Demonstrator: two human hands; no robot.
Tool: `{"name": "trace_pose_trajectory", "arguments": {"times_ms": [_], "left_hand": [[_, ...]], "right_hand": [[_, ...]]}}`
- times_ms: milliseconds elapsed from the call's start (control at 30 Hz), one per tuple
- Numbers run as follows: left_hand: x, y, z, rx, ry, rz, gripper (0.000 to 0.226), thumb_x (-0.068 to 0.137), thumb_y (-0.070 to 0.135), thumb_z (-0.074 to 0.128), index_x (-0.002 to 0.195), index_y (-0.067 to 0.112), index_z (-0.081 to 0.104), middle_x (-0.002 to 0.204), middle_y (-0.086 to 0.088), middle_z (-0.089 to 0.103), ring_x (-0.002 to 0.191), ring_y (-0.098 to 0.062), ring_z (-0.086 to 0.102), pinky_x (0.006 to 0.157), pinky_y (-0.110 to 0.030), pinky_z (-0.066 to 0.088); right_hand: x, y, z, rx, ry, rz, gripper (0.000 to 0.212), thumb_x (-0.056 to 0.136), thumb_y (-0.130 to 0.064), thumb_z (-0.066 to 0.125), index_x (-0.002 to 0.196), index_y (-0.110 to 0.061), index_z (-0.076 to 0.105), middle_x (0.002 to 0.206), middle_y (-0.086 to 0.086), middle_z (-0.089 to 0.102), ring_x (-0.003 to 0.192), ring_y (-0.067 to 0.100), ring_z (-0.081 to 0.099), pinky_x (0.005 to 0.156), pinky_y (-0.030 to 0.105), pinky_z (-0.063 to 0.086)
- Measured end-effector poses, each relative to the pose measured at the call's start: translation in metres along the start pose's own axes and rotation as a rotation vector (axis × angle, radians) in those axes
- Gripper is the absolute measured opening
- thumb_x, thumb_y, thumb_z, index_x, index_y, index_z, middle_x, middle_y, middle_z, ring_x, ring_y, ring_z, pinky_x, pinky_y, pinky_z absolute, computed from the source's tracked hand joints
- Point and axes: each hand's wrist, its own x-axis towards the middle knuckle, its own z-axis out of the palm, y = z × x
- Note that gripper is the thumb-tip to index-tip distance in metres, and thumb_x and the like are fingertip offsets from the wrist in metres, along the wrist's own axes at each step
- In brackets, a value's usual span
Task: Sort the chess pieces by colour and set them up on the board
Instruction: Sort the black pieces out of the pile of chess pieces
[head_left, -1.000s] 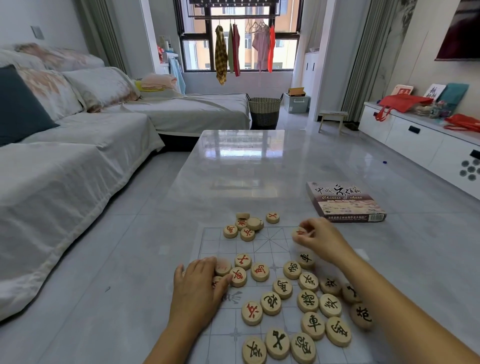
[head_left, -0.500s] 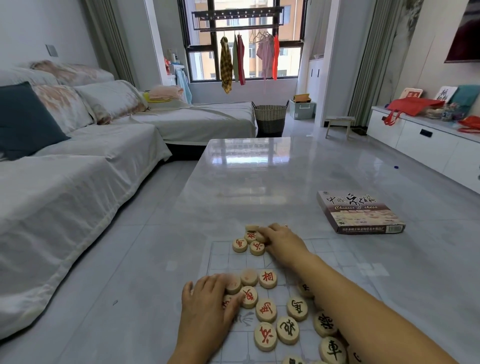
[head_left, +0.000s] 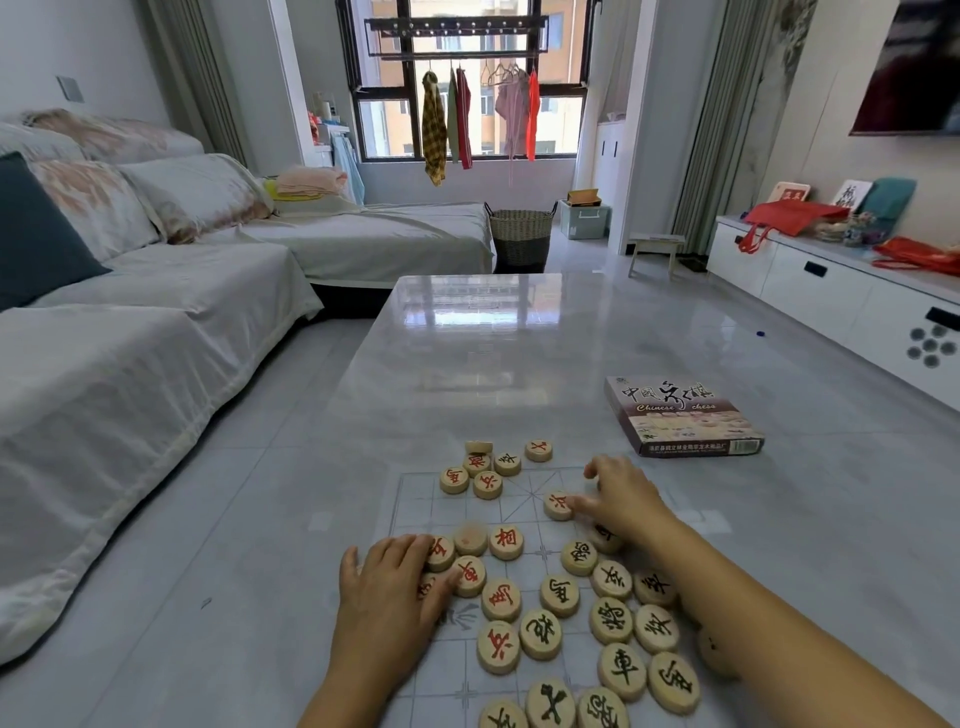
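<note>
Wooden pieces are lying mixed on the board: a red pile is sitting at its far edge, black pieces are crowding the near right, and further reds are lying beside and under the left hand. Judged risks: the right forearm is hanging low over the black pieces and is liable to sweep some off the thin sheet. The sheet itself is lying loose on a glossy table and may be dragged along with any sliding piece. One blank piece is showing no character, so it is inviting a wrong sort. The right hand is reaching out with fingers loosely bent, one fingertip touching the edge of a lone red piece; pinch or mere push cannot be told. The left hand is resting flat, fingers nearly straight, covering reds without gripping.
</note>
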Motion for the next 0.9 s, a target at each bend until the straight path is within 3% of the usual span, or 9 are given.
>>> {"name": "trace_pose_trajectory", "arguments": {"times_ms": [67,233,400,500,700,800,900], "left_hand": [[-0.001,0.000,0.001,-0.008,-0.001,-0.004,0.078,0.084,0.069,0.004,0.110,0.024,0.062,0.106,0.007,0.067,0.101,-0.016,0.061,0.096,-0.053,0.039],[-0.001,0.001,0.000,-0.035,-0.020,-0.014,0.086,0.081,0.072,-0.002,0.112,0.023,0.062,0.110,0.006,0.066,0.106,-0.017,0.059,0.100,-0.051,0.036],[0.000,0.000,0.000,-0.058,-0.030,-0.011,0.087,0.080,0.073,-0.002,0.111,0.023,0.061,0.109,0.007,0.065,0.106,-0.017,0.059,0.102,-0.051,0.035],[0.001,-0.001,0.002,-0.065,-0.024,-0.009,0.082,0.082,0.072,0.001,0.110,0.024,0.062,0.107,0.008,0.066,0.104,-0.016,0.060,0.100,-0.051,0.036],[0.002,-0.002,0.003,-0.066,-0.025,0.000,0.077,0.084,0.069,0.003,0.107,0.026,0.062,0.104,0.010,0.066,0.100,-0.015,0.061,0.096,-0.049,0.040],[0.002,-0.002,0.002,-0.050,-0.017,0.004,0.076,0.086,0.068,0.004,0.105,0.024,0.063,0.101,0.008,0.067,0.097,-0.016,0.062,0.093,-0.049,0.043],[0.000,-0.001,0.000,-0.063,-0.022,0.000,0.081,0.083,0.070,0.000,0.107,0.024,0.063,0.104,0.007,0.067,0.100,-0.016,0.061,0.097,-0.049,0.040]], "right_hand": [[-0.006,-0.004,0.001,0.118,0.026,-0.017,0.042,0.086,-0.035,0.061,0.122,-0.016,0.051,0.122,0.006,0.053,0.108,0.020,0.053,0.092,0.033,0.045],[-0.017,-0.034,0.016,0.147,-0.151,-0.152,0.039,0.086,-0.042,0.058,0.118,-0.019,0.057,0.111,0.000,0.060,0.100,0.016,0.056,0.088,0.033,0.048],[0.012,-0.053,0.021,0.041,0.079,-0.287,0.039,0.094,-0.022,0.046,0.132,-0.015,0.046,0.140,0.005,0.042,0.123,0.024,0.044,0.101,0.038,0.039],[0.028,-0.059,0.026,-0.165,0.047,-0.388,0.046,0.094,-0.014,0.041,0.140,-0.020,0.036,0.151,0.001,0.029,0.135,0.026,0.028,0.107,0.039,0.031],[0.033,-0.052,0.023,-0.090,0.078,-0.316,0.028,0.090,-0.031,0.054,0.114,-0.016,0.054,0.121,0.004,0.052,0.112,0.024,0.049,0.091,0.036,0.043],[0.026,-0.036,0.008,-0.090,-0.017,-0.302,0.030,0.086,-0.034,0.060,0.111,-0.018,0.055,0.120,0.001,0.053,0.106,0.021,0.053,0.089,0.034,0.045],[0.020,-0.005,-0.011,-0.080,-0.033,-0.216,0.038,0.085,-0.033,0.061,0.120,-0.019,0.052,0.123,0.001,0.053,0.108,0.020,0.053,0.092,0.034,0.045]]}}
